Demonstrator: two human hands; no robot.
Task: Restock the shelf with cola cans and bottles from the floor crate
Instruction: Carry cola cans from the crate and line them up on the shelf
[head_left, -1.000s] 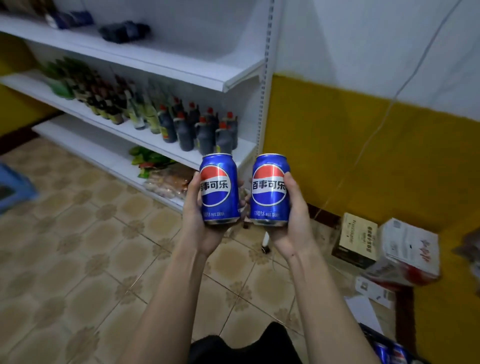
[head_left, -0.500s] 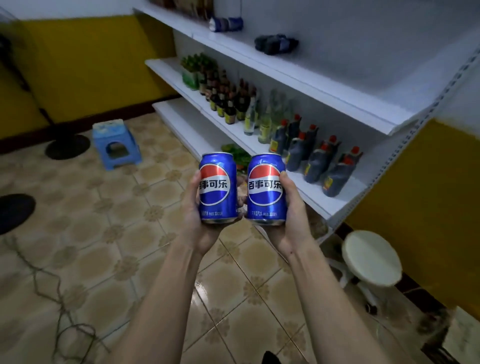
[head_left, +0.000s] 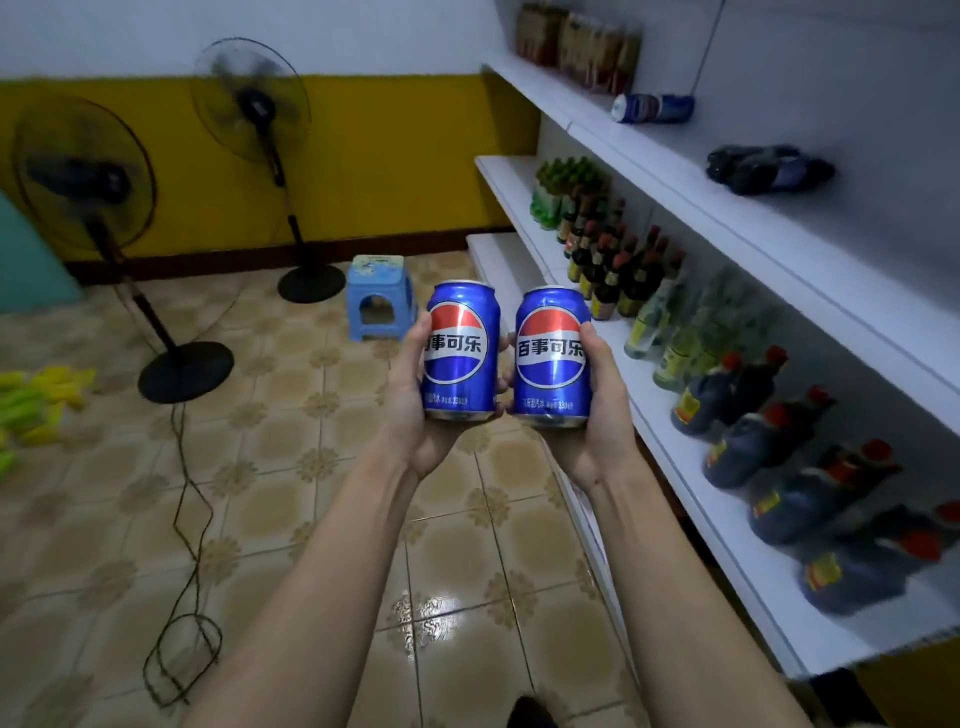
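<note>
Head-view framing showed the person carrying two blue cola cans upright at chest height over the tiled floor, with the white shelf (head_left: 675, 171) running along the right. The left hand (head_left: 415, 415) gripped the left can (head_left: 460, 351) from its outer side, thumb up along the wall and palm cupped under the base. The right hand (head_left: 597, 415) held the right can (head_left: 553, 356) in the same way, mirrored. Each hand's fingers were curled snugly round the back of its can, mostly hidden behind it, so both were clamped rather than spread. The cans stood just beside each other, a narrow gap between them.

Judging by their look, the cans were full: moderately heavy for their size, rigid, smooth and probably a little slick, and likely to dent if dropped. A wrap round the middle of the body, as shown, seemed the surest hold; setting each one down base-first would probably suit the upper shelf, where a blue bottle (head_left: 652, 108) lay on its side.
</note>
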